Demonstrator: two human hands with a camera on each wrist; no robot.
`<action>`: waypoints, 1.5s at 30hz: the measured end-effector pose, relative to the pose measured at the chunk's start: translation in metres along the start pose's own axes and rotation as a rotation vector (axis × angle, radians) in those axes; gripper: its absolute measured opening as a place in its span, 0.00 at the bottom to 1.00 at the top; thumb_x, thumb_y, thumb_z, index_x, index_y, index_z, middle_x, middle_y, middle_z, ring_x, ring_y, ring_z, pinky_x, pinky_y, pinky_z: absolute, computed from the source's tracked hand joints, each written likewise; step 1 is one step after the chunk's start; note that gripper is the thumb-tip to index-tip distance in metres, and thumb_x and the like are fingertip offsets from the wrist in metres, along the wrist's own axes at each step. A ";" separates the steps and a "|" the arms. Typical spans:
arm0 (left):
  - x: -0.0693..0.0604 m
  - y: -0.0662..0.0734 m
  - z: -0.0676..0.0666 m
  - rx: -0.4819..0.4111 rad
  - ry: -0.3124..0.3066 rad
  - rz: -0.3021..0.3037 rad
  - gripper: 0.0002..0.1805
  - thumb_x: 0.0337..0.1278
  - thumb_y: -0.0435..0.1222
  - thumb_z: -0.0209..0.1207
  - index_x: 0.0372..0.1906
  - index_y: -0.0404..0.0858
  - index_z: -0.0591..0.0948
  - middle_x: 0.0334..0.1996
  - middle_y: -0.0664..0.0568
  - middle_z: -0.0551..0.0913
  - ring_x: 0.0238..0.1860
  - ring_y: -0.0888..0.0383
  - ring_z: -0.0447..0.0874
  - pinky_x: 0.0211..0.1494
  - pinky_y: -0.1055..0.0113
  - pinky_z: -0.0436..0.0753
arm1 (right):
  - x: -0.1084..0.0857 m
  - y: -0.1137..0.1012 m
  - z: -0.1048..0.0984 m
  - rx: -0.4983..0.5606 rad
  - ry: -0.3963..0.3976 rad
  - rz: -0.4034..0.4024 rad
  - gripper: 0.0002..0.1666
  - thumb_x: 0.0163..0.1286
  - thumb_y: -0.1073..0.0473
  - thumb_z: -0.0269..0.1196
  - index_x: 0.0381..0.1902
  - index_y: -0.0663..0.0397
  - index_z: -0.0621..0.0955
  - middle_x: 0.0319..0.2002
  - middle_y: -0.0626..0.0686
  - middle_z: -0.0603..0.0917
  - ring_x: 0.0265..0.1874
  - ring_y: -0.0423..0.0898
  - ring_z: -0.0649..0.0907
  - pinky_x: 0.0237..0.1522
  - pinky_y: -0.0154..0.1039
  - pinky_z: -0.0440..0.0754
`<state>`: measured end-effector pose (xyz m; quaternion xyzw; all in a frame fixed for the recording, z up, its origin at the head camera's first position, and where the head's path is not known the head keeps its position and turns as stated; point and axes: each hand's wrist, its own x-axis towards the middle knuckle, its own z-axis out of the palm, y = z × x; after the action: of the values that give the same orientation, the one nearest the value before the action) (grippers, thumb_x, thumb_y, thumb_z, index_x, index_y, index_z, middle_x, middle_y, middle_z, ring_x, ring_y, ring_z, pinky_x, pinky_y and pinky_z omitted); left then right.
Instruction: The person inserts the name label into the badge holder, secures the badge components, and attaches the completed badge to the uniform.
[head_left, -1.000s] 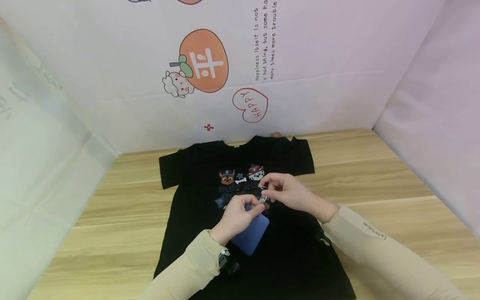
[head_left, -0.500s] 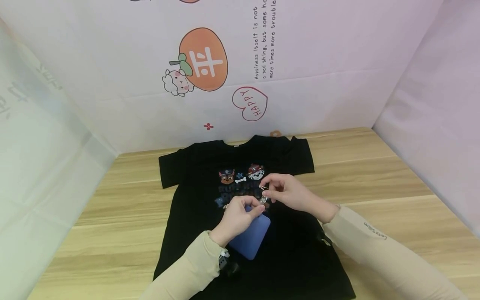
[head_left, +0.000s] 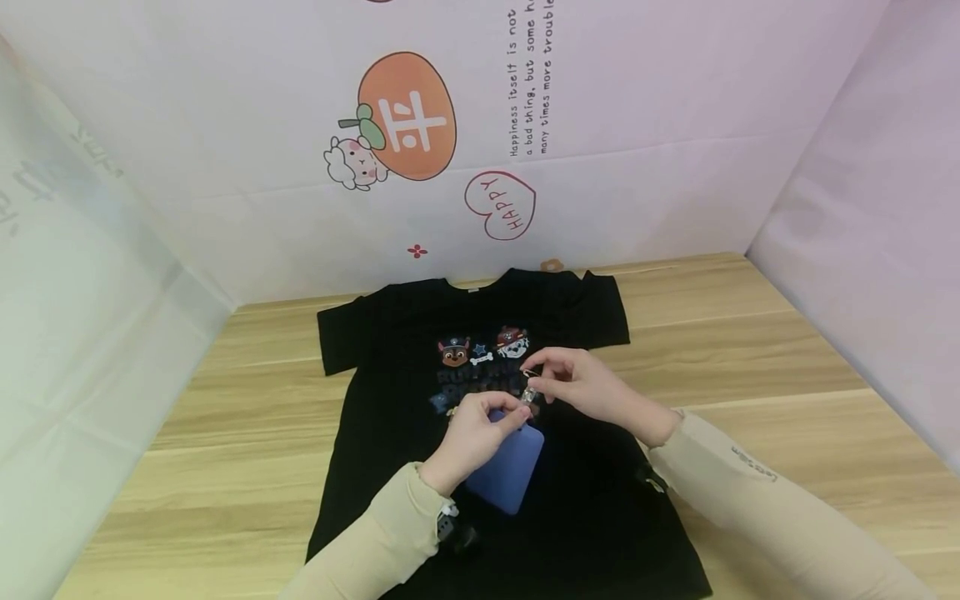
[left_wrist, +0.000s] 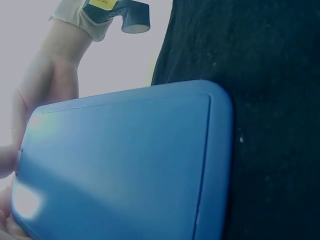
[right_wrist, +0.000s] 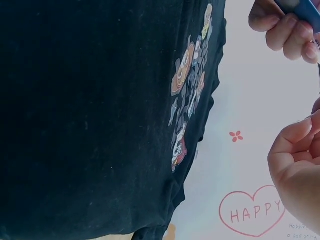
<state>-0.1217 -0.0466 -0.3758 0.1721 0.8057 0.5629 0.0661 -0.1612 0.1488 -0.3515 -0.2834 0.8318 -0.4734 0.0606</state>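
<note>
My left hand (head_left: 474,437) pinches the top end of a flat blue rectangular case (head_left: 510,471) with rounded corners, which hangs tilted over the black T-shirt (head_left: 405,325). Close by, my right hand (head_left: 581,385) pinches a thin loop with thumb and forefinger. A small shiny, clear-looking piece (head_left: 529,395) sits between the two hands, beside the left fingertips; how it joins the case is hidden. In the left wrist view the smooth broad face of the blue case (left_wrist: 125,165) fills the middle. The right wrist view catches both hands at its right edge, the left one (right_wrist: 287,35) above.
The T-shirt lies spread flat on a wood-grain table (head_left: 217,450), cartoon dogs (head_left: 453,352) printed on its chest. Behind rises a white printed cloth wall (head_left: 637,125), with more white cloth on both sides. Dark wrist cameras (head_left: 453,527) sit at the cuffs.
The blue case has swung a little to the right beneath my left hand. Both hands stay almost in place, fingers still pinching; the small shiny piece has shifted slightly up and right.
</note>
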 end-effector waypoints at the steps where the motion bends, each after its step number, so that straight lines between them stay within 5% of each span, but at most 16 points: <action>1: 0.000 0.000 0.000 -0.004 0.001 0.002 0.10 0.62 0.35 0.58 0.35 0.31 0.85 0.37 0.43 0.87 0.38 0.64 0.77 0.40 0.71 0.74 | 0.000 0.000 -0.001 0.003 0.002 0.001 0.12 0.68 0.63 0.59 0.48 0.62 0.79 0.20 0.48 0.78 0.21 0.44 0.76 0.25 0.33 0.74; 12: 0.001 -0.001 0.000 -0.039 0.013 0.009 0.11 0.63 0.35 0.57 0.36 0.28 0.84 0.37 0.38 0.86 0.35 0.64 0.76 0.38 0.72 0.74 | -0.004 0.002 -0.004 -0.026 0.042 0.037 0.10 0.68 0.62 0.60 0.45 0.58 0.80 0.22 0.46 0.77 0.18 0.38 0.69 0.21 0.32 0.69; 29: 0.001 0.001 0.000 -0.074 0.019 -0.004 0.11 0.64 0.35 0.56 0.39 0.30 0.84 0.40 0.39 0.86 0.46 0.51 0.82 0.45 0.70 0.78 | -0.007 0.003 -0.005 0.021 0.065 0.032 0.10 0.68 0.62 0.60 0.45 0.60 0.80 0.31 0.54 0.82 0.28 0.40 0.76 0.33 0.32 0.76; 38: -0.010 0.035 -0.003 -0.069 0.013 0.023 0.09 0.64 0.30 0.54 0.38 0.27 0.83 0.38 0.37 0.86 0.47 0.45 0.81 0.47 0.69 0.78 | -0.007 -0.002 -0.004 0.063 0.073 0.009 0.10 0.68 0.65 0.58 0.45 0.63 0.80 0.34 0.57 0.82 0.32 0.41 0.78 0.37 0.31 0.78; 45: -0.011 0.038 -0.004 -0.053 0.023 0.016 0.10 0.65 0.31 0.54 0.39 0.28 0.83 0.38 0.37 0.86 0.44 0.51 0.80 0.46 0.68 0.76 | -0.006 -0.003 -0.004 0.045 0.102 0.019 0.09 0.68 0.67 0.57 0.44 0.64 0.80 0.34 0.55 0.82 0.34 0.40 0.78 0.40 0.30 0.78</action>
<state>-0.1053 -0.0419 -0.3405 0.1701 0.7899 0.5865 0.0569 -0.1565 0.1537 -0.3473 -0.2497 0.8257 -0.5050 0.0288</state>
